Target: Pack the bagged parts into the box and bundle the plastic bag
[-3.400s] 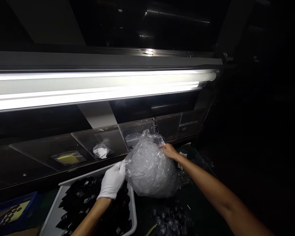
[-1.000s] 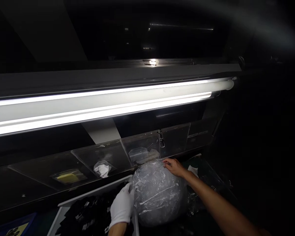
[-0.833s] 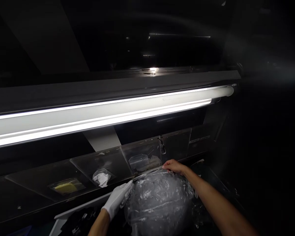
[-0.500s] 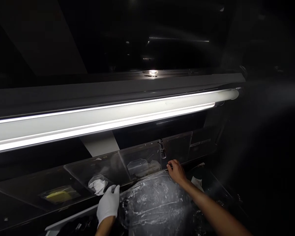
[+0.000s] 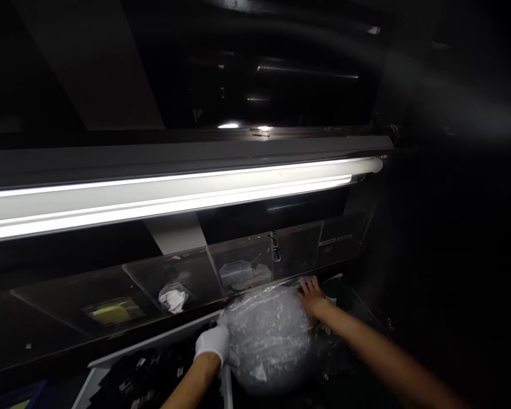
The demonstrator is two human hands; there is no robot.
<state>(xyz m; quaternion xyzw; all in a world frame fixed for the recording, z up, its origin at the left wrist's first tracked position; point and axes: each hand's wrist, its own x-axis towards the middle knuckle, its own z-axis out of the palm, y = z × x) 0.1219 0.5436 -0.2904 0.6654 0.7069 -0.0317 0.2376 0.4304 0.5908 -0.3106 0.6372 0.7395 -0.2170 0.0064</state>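
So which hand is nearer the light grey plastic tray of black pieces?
Left. The white-gloved left hand is by the right rim of the tray; the bare right hand is farther, across the clear plastic bag.

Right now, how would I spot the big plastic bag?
Start at the lit tube and drop to bottom centre. A rounded clear bag sits between the gloved left hand and bare right hand, far bulkier than the packets along the back.
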